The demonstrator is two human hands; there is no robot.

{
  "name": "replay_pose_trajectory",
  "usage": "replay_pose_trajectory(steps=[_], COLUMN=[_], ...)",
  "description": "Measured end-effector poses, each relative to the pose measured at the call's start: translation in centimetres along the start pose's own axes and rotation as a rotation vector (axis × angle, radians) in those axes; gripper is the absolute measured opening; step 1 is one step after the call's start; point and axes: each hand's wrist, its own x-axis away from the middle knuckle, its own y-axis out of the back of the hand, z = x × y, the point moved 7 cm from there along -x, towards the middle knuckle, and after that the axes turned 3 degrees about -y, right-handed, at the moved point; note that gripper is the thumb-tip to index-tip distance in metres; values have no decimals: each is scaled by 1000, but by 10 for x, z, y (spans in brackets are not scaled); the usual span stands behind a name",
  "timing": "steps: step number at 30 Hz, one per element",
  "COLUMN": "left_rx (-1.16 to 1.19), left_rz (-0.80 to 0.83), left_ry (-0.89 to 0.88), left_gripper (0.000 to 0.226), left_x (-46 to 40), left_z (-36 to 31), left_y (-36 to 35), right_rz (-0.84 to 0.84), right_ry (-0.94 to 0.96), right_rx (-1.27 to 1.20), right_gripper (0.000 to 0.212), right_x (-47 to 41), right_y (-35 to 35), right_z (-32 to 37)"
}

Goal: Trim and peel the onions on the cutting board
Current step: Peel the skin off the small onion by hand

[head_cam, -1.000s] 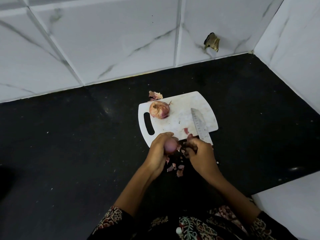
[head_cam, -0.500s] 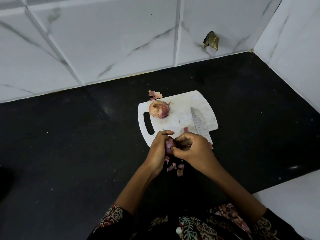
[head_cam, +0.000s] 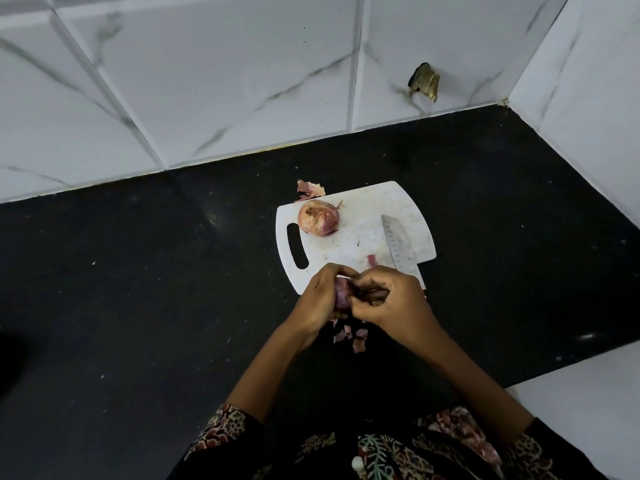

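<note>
Small red onion gripped by left hand at near edge of white cutting board; its skin pinched by right hand; unpeeled onion and knife left on board.

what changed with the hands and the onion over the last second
The right hand moved left to the small purple onion gripped by the left hand and now pinches at its skin. The whole unpeeled onion, steel knife and white plastic cutting board stayed put.
</note>
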Motion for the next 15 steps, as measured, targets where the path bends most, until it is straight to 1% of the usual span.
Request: replay_pose_trajectory(steps=[2, 7, 10, 12, 15], left_rx=[13, 101, 168, 207, 251], left_rz=[5, 15, -27, -50, -83], left_ry=[-14, 19, 49, 49, 61], left_gripper=[33, 33, 30, 27, 27], left_x=[0, -1, 0, -1, -2], left_z=[0, 4, 6, 6, 7], left_y=[-1, -3, -2, -1, 0], right_rz=[-2, -3, -88, -90, -59], right_ry=[26, 88, 61, 42, 76], right_rx=[10, 50, 26, 3, 2], right_gripper=[21, 16, 12, 13, 15], right_x=[-1, -2, -3, -3, 0], right_y=[1, 3, 10, 11, 7], right_z=[1, 4, 0, -1, 2])
